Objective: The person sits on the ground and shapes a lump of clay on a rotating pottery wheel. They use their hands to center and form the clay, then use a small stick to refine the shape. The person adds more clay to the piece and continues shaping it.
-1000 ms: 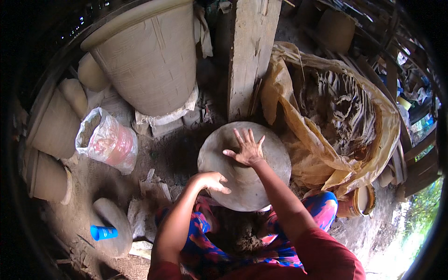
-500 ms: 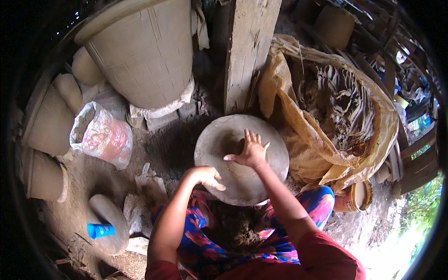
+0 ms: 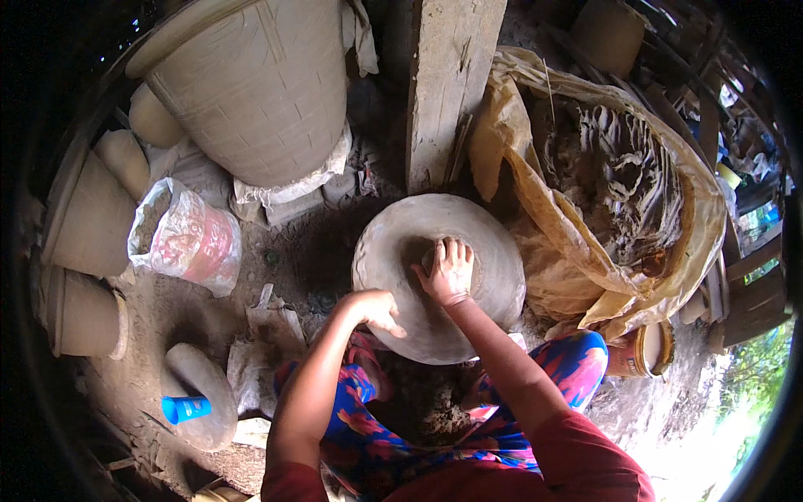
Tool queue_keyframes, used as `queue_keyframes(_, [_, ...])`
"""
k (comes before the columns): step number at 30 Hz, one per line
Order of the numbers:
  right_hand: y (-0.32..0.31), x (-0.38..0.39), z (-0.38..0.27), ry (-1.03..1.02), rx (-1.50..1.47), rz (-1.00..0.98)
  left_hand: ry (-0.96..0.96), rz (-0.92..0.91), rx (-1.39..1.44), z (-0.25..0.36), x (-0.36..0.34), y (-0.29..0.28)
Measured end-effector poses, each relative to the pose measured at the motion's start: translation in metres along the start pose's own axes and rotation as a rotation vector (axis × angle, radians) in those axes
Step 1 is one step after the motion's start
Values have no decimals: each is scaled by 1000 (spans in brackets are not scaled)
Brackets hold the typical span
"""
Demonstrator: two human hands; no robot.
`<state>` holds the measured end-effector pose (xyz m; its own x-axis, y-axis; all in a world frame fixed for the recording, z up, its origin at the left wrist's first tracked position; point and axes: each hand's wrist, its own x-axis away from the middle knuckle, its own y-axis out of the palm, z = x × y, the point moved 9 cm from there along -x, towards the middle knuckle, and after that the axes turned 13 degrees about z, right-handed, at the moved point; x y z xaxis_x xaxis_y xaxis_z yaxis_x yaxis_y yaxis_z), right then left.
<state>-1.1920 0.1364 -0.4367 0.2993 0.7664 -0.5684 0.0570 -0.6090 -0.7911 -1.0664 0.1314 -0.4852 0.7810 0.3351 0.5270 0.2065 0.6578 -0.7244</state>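
Head view: from where I stand, the round wheel sits at the middle of the frame, with the right hand laid palm down near its centre, fingers flat and close together, thumb spread away, gripping nothing. The left hand is at the wheel's lower-left edge, loosely curled with nothing showing in it; whether it touches the rim is hard to tell. I'd judge the step in hand to be pressing or turning at the wheel's middle, and the next move calls for a level palm and a steady left hand. Clay lies in a tan plastic sheet at the upper right.
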Motion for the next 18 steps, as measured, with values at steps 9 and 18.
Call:
queue_keyframes(9, [-2, 4, 14, 115, 106, 52, -257, 665, -414, -23, 6, -58])
queue_keyframes(18, [2, 5, 9, 28, 22, 36, 51, -122, 132, 18, -2, 19])
